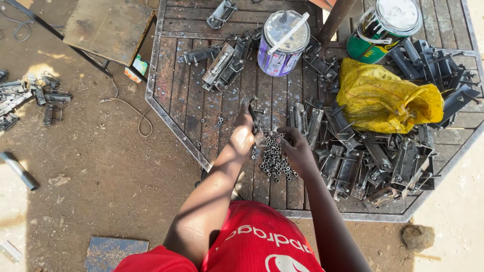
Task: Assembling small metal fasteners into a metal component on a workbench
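Note:
My left hand (242, 136) is closed around a flat dark metal latch piece (253, 117), held upright over the slatted metal table (191, 95). Just right of it, my right hand (296, 147) hovers with its fingers pinched at the top of a pile of several small metal sleeves (275, 161). Whether a sleeve sits between those fingertips is too small to tell. The pile lies on the table directly below both hands.
A heap of dark metal latches (373, 163) fills the table's right side beside a yellow sack (385, 98). A purple paint tin (283, 43) and a green tin (385, 27) stand at the back. More latches (224, 63) lie centre-left. Other latch pieces (35, 95) and a pipe (19, 170) lie on the dirt.

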